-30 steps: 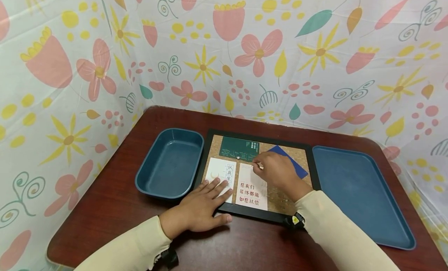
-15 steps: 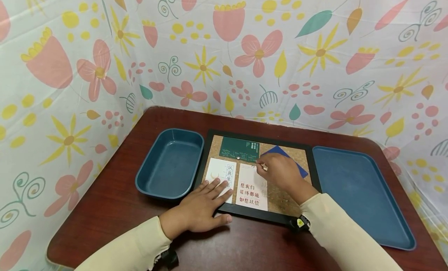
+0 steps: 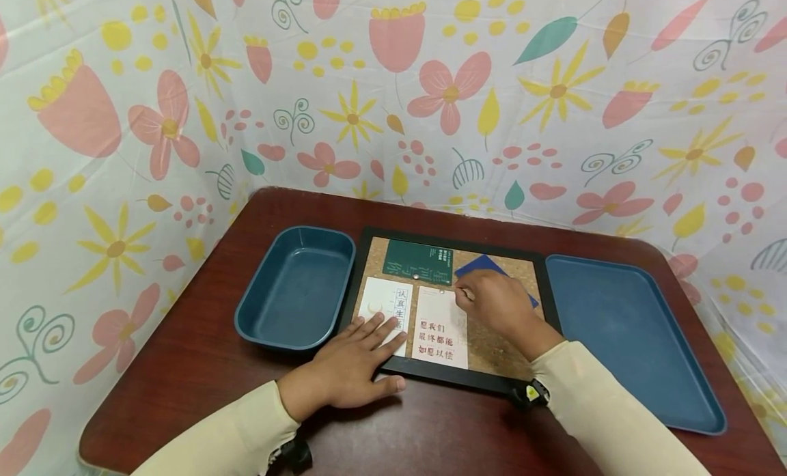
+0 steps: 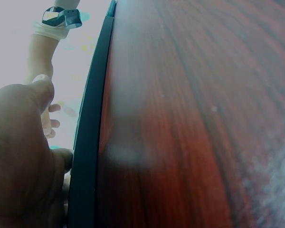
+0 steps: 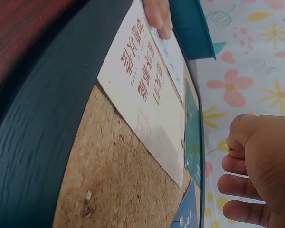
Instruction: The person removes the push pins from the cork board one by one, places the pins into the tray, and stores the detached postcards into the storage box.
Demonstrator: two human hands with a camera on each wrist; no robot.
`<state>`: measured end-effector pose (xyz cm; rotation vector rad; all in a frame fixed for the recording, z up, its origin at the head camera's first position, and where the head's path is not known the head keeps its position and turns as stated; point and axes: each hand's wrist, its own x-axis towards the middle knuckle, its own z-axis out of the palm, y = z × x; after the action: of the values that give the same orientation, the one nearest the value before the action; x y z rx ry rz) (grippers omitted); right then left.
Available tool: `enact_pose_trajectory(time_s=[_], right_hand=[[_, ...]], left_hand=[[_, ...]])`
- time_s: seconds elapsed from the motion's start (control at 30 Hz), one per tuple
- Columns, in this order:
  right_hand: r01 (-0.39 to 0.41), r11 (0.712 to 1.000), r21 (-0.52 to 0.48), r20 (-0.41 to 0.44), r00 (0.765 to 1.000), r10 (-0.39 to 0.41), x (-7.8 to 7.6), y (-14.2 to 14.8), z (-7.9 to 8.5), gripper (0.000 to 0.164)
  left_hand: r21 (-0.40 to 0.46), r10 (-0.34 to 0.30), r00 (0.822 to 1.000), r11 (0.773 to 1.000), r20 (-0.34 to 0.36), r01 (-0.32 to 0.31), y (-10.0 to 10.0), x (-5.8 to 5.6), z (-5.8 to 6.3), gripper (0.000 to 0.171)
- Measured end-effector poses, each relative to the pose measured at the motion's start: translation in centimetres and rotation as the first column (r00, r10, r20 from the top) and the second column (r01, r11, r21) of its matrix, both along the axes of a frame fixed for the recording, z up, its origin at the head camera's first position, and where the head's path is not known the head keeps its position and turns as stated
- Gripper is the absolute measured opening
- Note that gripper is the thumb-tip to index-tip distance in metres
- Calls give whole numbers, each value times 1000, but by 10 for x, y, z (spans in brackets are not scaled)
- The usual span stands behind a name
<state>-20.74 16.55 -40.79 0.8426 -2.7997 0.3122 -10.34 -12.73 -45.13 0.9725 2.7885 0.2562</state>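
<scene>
In the head view my left hand (image 3: 352,368) lies flat with fingers spread on the white card (image 3: 375,302) and the black frame of the corkboard (image 3: 492,350). My right hand (image 3: 499,304) hovers over the board, fingers curled, thumb and index tips together. At those tips the right wrist view has a tiny speck (image 5: 231,148), too small to identify. A pink card (image 3: 441,332) with red characters bears a silver pushpin (image 3: 441,291) near its top edge. Another pushpin (image 3: 416,276) sits on the dark green card (image 3: 415,257). A blue card (image 3: 479,263) is partly behind my right hand.
A deep blue bin (image 3: 295,288) stands left of the corkboard, and a shallow blue tray (image 3: 627,339) lies to its right. All rest on a reddish-brown table (image 3: 203,339). A flowered curtain (image 3: 381,87) rises behind it.
My right hand has drawn back to the right from the pink card's top edge, uncovering the pushpin there. The left hand stays in place on the white card.
</scene>
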Motion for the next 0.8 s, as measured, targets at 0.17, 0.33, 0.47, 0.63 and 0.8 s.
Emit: enact_pose_trajectory(time_s=[0.17, 0.33, 0.47, 0.63, 0.8], right_hand=[[13, 1000, -4, 27, 1000, -13, 0, 3, 1, 11], [43, 999, 19, 48, 998, -44, 1, 6, 4, 12], [51, 999, 9, 25, 998, -52, 4, 9, 4, 10], [60, 998, -14, 20, 998, -60, 5, 13, 2, 12], [73, 997, -15, 36, 997, -72, 6, 15, 3, 15]], left_hand=[[3, -6, 1000, 1000, -1, 6, 0, 0, 0, 84], [-1, -2, 1000, 1000, 4, 2, 0, 0, 1, 84], [-8, -2, 1000, 1000, 5, 2, 0, 0, 2, 84], [-12, -4, 1000, 1000, 14, 4, 0, 0, 4, 83], [-12, -4, 1000, 1000, 10, 4, 0, 1, 4, 85]])
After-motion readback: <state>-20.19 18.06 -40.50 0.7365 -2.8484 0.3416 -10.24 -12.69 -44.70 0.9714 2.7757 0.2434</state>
